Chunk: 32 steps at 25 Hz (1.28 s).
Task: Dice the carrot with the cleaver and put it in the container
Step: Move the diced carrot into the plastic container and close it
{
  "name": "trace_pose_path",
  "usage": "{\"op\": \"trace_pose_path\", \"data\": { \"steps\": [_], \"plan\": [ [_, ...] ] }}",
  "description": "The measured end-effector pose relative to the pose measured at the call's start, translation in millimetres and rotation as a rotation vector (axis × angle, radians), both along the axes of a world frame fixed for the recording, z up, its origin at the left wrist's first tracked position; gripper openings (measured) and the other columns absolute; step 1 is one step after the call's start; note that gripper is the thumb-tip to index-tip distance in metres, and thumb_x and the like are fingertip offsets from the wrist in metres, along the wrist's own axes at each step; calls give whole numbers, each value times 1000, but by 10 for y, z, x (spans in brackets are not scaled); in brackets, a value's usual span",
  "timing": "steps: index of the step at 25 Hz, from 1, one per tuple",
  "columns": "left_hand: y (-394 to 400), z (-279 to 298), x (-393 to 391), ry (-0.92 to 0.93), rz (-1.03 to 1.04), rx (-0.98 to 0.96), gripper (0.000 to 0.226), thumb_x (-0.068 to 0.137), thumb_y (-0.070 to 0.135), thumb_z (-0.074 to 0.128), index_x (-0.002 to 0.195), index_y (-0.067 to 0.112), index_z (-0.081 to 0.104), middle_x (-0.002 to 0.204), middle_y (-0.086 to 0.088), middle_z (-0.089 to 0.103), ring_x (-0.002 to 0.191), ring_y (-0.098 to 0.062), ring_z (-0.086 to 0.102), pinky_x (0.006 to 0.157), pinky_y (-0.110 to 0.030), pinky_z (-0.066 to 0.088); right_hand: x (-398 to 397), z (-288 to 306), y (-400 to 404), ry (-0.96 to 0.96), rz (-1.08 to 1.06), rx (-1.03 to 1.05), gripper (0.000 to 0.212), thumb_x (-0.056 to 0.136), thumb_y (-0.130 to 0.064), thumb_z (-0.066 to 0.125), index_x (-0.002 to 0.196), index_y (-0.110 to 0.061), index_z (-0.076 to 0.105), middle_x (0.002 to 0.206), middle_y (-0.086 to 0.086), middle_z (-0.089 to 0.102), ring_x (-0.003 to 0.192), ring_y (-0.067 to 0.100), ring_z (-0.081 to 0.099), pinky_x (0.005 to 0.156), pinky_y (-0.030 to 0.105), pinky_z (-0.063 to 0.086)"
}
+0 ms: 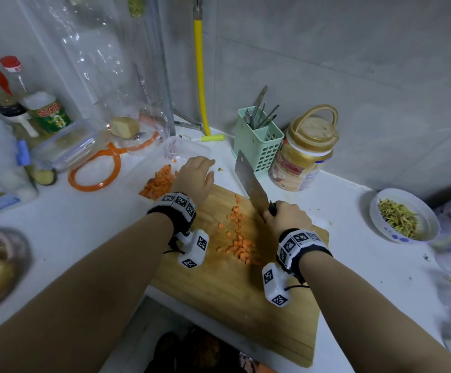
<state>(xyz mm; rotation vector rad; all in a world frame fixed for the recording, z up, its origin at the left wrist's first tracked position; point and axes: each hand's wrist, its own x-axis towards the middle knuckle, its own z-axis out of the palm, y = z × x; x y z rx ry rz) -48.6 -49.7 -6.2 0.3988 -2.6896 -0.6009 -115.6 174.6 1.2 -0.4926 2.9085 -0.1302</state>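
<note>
- We see a light brown wooden cutting board (227, 300) lying on a white kitchen counter (79, 224).
- Our right hand (286, 218) is curled tight around the dark handle of a big shiny metal cleaver (251, 181).
- The cleaver's wide blade points away from us and sits over the far edge of the board.
- Small orange carrot cubes on the board (238, 238) lie in a loose heap, just left of our right hand.
- Our left hand (196, 175) reaches past the far left corner of the board. Its fingers look loose and a bit bent. We cannot tell if it has hold of anything.
- A clear plastic container (184, 150) sits on the counter under and beyond that hand.
- A pile of orange carrot cubes in the container (158, 183) shows just left of our left wrist.
- Both wrists wear black bands with white blocks that have black square patterns.
- Behind the cleaver stands a pale green plastic basket (259, 146) with metal tools sticking up out of it.
- Beside the basket stands a big jar with a tan lid and handle (303, 154).
- On the right sits a white bowl with yellow-green shreds (403, 215).
- On the left we see bottles, one with a red cap (11, 65), and an orange rubber ring (95, 173) lying flat on the counter.
- A yellow pole (200, 65) leans up in the wall corner.
</note>
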Motion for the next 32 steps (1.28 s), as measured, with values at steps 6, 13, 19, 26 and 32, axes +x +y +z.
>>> {"op": "trace_pose_path", "data": {
  "steps": [6,13,19,26,32],
  "plan": [
    [237,-115,100,-12,27,-56,45,89,24,36,109,-5,65,101,-21,64,92,-39,60,80,-47,51,-86,-47,141,74,260,71,29,95,-41,46,105,-19,62,103,7,67,94,31,63,67,30,40],
    [369,-214,333,-35,109,-61,35,87,10,39,112,-6,58,109,-24,58,98,-40,57,86,-48,52,-155,-41,504,65,519,171,31,95,-46,45,108,-22,59,104,7,67,96,29,63,71,30,42],
    [592,-495,406,-162,155,75,41,96,22,33,119,-4,55,115,-23,57,103,-40,55,88,-46,46,-37,-44,721,-45,491,74,31,93,-48,49,109,-26,64,101,2,68,97,24,63,62,25,40],
    [878,-773,326,-330,66,219,46,104,20,35,148,7,36,157,-10,30,146,-24,24,119,-35,20,281,-362,911,-382,-160,-551,45,90,-26,62,52,-17,41,46,0,45,50,19,46,54,27,36],
    [1058,-847,329,-297,58,308,45,105,21,34,148,10,36,159,-5,27,148,-18,19,121,-33,15,518,-482,1155,-475,-298,-586,45,92,-30,56,51,-14,48,38,1,54,41,14,51,63,28,47]
  ]
}}
